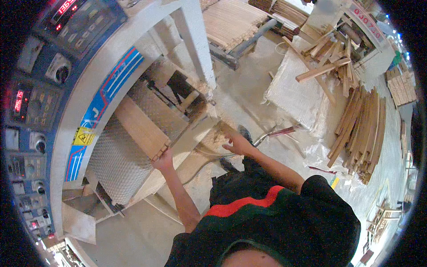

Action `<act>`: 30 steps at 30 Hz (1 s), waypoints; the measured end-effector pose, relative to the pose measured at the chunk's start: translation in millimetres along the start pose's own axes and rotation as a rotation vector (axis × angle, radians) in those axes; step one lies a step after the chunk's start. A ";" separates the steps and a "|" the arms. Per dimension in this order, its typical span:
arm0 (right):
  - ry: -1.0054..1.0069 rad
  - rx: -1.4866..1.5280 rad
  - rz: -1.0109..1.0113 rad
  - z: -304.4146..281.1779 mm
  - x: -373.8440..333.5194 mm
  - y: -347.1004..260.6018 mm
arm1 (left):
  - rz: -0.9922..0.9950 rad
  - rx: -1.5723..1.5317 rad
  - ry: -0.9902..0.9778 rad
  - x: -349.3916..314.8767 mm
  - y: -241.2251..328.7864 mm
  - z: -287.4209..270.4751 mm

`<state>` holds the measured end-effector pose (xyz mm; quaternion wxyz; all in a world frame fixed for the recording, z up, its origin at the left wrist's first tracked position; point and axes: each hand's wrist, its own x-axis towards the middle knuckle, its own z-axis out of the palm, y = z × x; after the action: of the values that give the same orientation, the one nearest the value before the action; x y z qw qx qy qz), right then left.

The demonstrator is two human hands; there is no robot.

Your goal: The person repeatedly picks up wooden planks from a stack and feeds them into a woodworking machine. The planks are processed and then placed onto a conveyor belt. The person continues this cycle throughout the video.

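Wooden strips (141, 127) lie tightly side by side like one board on the patterned metal bed (116, 155) of a large machine. Their far end runs under the machine's pale frame. At the near end my left hand (163, 161) is closed around the strips, fingers partly hidden beneath and behind the wood. My right hand (239, 145) hangs in the air to the right of the bed, beyond its edge. Its fingers are apart and nothing is in them.
Blue control panels (33, 102) with knobs and red displays line the left. A recess in the bed holds a black rod (162, 94). Wood scraps (329, 62) lie at far right, above a stack of long strips (361, 129). A hose (262, 139) crosses the floor.
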<state>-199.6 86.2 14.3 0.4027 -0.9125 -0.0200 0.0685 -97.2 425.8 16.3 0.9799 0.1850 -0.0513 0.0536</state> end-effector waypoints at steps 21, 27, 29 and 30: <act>0.404 -0.822 0.216 -227.5 226.9 199.7 | -0.235 -0.100 1.128 -100.7 -118.2 41.4; 0.173 -0.849 0.285 -279.0 195.1 338.3 | -0.426 -0.013 0.837 -82.5 -150.7 40.6; 0.155 -0.928 0.182 -275.4 195.5 336.1 | -0.474 0.043 0.991 -81.0 -167.3 46.9; 0.173 -0.983 0.111 -279.3 190.7 315.9 | -0.487 0.090 1.058 -75.8 -169.3 50.1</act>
<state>22.7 -313.9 -53.5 -0.0788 -0.9964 0.0322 -0.0038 -155.1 244.1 -6.8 0.8476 0.1808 0.4914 -0.0861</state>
